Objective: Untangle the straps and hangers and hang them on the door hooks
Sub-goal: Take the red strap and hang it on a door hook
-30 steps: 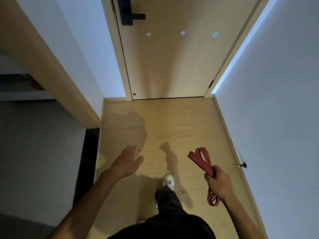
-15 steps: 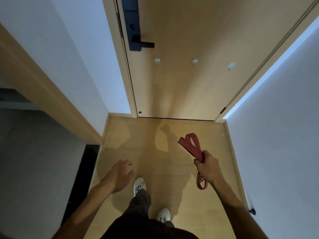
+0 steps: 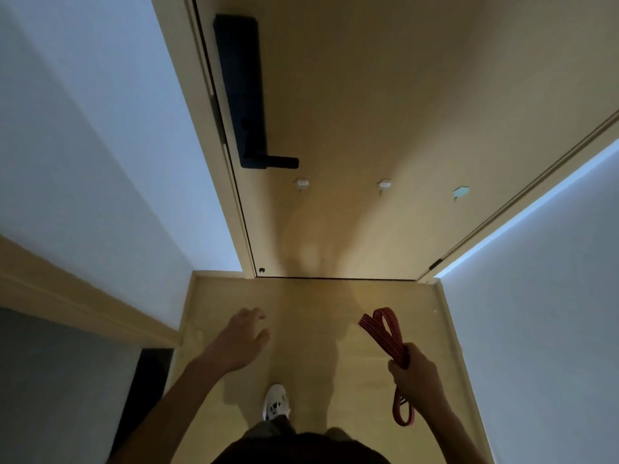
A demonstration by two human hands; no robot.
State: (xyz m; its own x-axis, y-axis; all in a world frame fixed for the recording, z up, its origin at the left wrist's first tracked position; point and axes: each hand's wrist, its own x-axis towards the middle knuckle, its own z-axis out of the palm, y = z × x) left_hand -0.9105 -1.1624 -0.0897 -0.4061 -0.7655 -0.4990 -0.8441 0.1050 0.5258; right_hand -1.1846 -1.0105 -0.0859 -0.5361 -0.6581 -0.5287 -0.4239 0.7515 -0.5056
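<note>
Strap (image 3: pixel 388 339) vanishes mid-length inside the gripping right hand (image 3: pixel 417 380); left hand (image 3: pixel 239 343) relaxed.

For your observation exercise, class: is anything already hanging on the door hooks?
No, the left hook, middle hook and right hook on the door are bare; the right hand grips the red strap.
</note>
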